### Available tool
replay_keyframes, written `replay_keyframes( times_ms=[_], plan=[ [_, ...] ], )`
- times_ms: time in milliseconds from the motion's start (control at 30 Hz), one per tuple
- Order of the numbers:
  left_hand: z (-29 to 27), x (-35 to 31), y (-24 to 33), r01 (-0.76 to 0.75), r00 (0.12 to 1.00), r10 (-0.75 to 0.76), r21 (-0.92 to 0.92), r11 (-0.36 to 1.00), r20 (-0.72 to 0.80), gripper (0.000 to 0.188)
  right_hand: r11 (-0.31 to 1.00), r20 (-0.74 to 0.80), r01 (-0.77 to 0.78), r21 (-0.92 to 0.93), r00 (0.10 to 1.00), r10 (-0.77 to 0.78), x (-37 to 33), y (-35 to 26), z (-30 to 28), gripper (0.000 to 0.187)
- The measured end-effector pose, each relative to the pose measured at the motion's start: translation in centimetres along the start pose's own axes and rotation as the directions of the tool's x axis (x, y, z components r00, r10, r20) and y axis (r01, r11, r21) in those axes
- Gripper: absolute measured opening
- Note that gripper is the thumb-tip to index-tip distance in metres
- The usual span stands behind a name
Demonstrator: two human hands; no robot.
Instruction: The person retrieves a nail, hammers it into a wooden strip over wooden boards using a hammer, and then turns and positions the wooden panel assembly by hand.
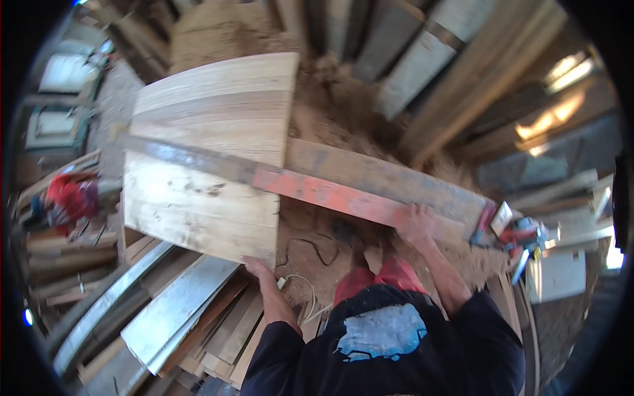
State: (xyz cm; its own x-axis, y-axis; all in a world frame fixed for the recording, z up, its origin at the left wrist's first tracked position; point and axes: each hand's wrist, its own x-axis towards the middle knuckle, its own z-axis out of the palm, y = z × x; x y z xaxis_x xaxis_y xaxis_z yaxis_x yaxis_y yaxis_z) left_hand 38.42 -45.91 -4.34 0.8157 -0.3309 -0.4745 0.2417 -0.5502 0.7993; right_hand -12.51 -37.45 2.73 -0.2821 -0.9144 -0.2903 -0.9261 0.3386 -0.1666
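A broad light-wood panel [205, 112] spreads across the left centre, with dark stains on its nearer half. My left hand [259, 269] is at its near right corner, fingers bent over the edge. Across the panel runs a long narrow board [330, 193], grey on its left stretch and worn red on its right. Its right end is in my right hand [417, 226], whose fingers close over the edge. Motion blurs the board's far left end and my right fingers. Whether the board rests flat on the panel is hard to tell.
A thick wooden beam [376, 170] runs behind the board, with a power tool [522, 236] at its right end. Planks [178, 310] are stacked at lower left. Timbers [489, 72] lean at upper right. A cord [310, 247] lies on the dusty ground near my feet.
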Motion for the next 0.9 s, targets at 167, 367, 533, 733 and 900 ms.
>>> replay_keyframes(
  times_ms=[167, 367, 533, 733, 900],
  plan=[
    [-0.4, 0.1, -0.7, -0.156, 0.983, 0.162, 0.076, 0.985, -0.083, 0.074, 0.999, -0.05, 0.039, -0.021, 0.998, -0.04, 1.4, 1.0, -1.8, 0.063],
    [1.9, -2.1, -0.2, -0.15, 0.982, 0.175, 0.272, 0.95, -0.069, 0.068, 0.998, -0.113, 0.037, -0.048, 0.993, -0.042, 3.2, 0.4, -4.1, 0.071],
    [8.0, -5.4, 0.3, 0.05, 0.996, -0.049, -0.001, 0.999, 0.077, 0.064, 1.0, 0.018, -0.022, -0.021, 1.0, 0.022, 5.8, 0.2, -5.3, 0.085],
    [11.2, -7.0, 1.6, 0.195, 0.951, -0.162, -0.101, 0.976, 0.264, 0.057, 0.996, 0.056, -0.069, -0.064, 0.996, 0.072, 6.1, -0.1, -2.3, 0.1],
    [9.5, -6.7, 3.4, 0.229, 0.86, -0.319, 0.258, 0.939, 0.398, 0.06, 0.988, 0.266, -0.072, -0.138, 0.958, 0.107, 6.8, -0.6, -3.9, 0.104]
  ],
)
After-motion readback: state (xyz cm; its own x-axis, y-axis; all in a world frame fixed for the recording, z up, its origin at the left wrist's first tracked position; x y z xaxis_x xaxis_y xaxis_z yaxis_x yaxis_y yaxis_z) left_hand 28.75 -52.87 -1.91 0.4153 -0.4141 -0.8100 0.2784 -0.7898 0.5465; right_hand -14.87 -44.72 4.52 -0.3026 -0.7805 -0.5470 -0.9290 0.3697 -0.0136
